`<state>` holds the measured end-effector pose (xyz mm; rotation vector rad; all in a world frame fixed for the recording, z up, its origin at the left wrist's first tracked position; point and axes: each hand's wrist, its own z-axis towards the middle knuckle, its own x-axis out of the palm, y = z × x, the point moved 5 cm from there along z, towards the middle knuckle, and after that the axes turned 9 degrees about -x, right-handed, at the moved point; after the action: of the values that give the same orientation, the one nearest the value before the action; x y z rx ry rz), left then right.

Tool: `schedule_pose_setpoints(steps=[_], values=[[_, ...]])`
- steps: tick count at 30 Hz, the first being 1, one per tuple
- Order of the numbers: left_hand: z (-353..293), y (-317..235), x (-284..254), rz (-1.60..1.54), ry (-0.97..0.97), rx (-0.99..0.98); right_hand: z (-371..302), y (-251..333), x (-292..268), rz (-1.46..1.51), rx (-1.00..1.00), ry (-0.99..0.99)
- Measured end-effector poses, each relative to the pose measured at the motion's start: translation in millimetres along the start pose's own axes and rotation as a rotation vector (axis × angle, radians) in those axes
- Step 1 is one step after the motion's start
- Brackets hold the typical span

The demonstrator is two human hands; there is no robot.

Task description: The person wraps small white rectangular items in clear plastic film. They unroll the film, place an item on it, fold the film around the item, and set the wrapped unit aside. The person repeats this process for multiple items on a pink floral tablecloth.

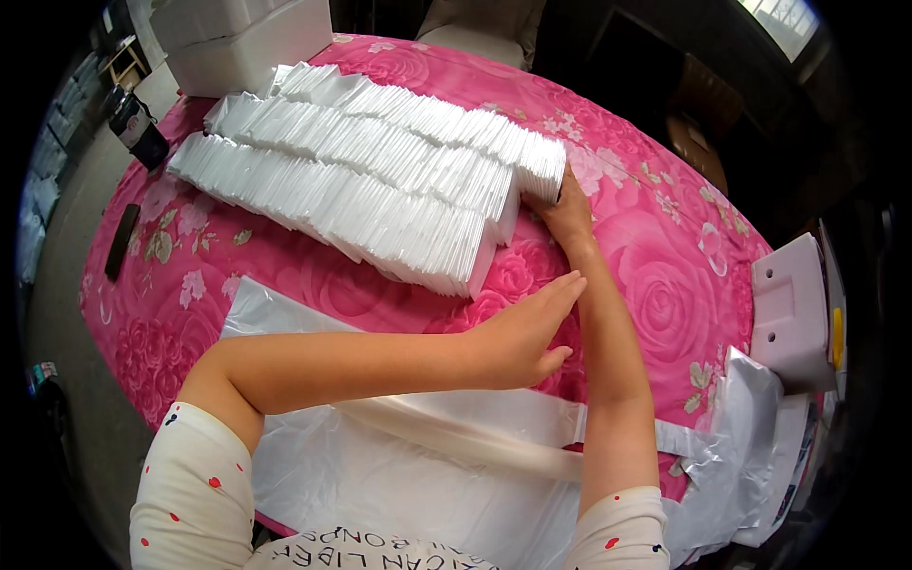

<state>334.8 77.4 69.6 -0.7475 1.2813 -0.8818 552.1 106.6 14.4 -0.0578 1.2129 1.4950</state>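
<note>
Three long rows of thin white folded packets (380, 171) stand on edge, packed tightly together. At the right end of the farthest row, my right hand (568, 214) lies against the last packets. Its thumb and fingers are spread around that end, with the fingertips partly hidden. My left hand (527, 334) hovers over the tablecloth, nearer to me, with fingers stretched out and nothing in it. It sits just left of my right forearm, fingertips close to or overlapping it in view. Clear plastic sheeting (399, 484) lies below my left forearm.
A pink rose-patterned tablecloth (665, 275) covers the table. At the far left stand a white foam box (247, 47) and a dark tumbler (138, 128). A dark bar (123, 242) lies at the left edge. A pale box (793, 313) and crumpled plastic (741, 456) sit at right.
</note>
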Motion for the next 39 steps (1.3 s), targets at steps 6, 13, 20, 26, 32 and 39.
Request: schedule_pose_setpoints(steps=[6, 13, 20, 26, 32, 39], values=[[-30.2, -13.0, -7.5, 0.117, 0.018, 0.068, 5.1, -6.6, -3.3, -0.093, -0.063, 0.057], [-53.4, -9.2, -21.3, 0.144, 0.049, 0.042, 0.1, -14.2, -3.6, 0.269, -0.035, 0.152], [-61.5, -2.2, -24.0, 0.141, 0.052, 0.023, 5.9, 4.8, -17.5, -0.017, 0.012, 0.175], [-61.9, -6.0, -24.6, 0.105, 0.072, 0.036, 19.6, 5.2, -27.2, 0.027, 0.073, 0.333], [-66.1, 3.8, -27.2, 0.102, 0.088, -0.021, 26.4, 13.6, -18.7, 0.057, 0.189, 0.383], [-72.9, 4.0, -27.4, 0.111, 0.079, 0.001, 27.0, 1.1, -22.4, -0.095, -0.086, 0.257]])
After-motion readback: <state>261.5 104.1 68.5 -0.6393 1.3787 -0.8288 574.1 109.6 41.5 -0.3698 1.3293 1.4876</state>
